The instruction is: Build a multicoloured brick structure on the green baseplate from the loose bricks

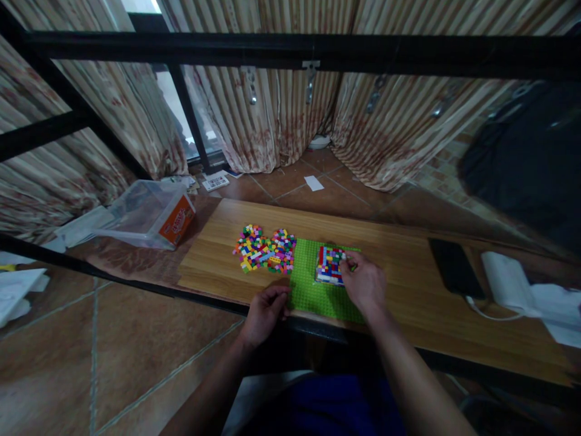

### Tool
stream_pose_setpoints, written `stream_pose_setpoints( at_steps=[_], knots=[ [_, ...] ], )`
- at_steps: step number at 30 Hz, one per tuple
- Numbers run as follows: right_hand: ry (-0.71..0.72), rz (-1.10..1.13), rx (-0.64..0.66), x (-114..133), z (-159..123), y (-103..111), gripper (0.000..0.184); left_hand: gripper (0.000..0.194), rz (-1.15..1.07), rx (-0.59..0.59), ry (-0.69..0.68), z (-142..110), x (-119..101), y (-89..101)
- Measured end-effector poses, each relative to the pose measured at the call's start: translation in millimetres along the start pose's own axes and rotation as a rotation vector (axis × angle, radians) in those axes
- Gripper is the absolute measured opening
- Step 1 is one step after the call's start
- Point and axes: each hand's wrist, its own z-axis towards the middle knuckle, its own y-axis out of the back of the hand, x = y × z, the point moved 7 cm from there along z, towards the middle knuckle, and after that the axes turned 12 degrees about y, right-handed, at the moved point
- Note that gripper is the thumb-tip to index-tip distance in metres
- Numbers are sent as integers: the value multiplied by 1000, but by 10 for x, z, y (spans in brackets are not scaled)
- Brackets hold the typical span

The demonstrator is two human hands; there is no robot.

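A green studded baseplate (303, 297) lies on the wooden board, with a block of many-coloured toy bricks (328, 266) built up on it. My right hand (364, 280) reaches over the right side of this block, fingers pinched at its upper right corner. Whatever those fingertips hold, if anything, is too small to make out. At the baseplate's lower left edge rests my left hand (267, 312), its fingers curled together; I cannot see what is inside them. A heap of loose coloured bricks (267, 249) spreads just left of the baseplate.
On the left stands a clear plastic box (140, 212) with an orange label. To the right lie a black phone (455, 266) and a white power bank (507, 281) joined by a cable. The wooden board (403, 272) has a dark front edge; curtains hang behind.
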Motion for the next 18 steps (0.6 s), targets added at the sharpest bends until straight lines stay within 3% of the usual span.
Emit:
stream_pose_setpoints(
  at_steps=[13,18],
  knots=[
    [192,183,32,-30,-12,-8,43,34,3,-6,8,-1,14,-3],
    [158,242,10,-72,-5,-32,42,34,-5,-6,13,-11,-2,-6]
  ],
)
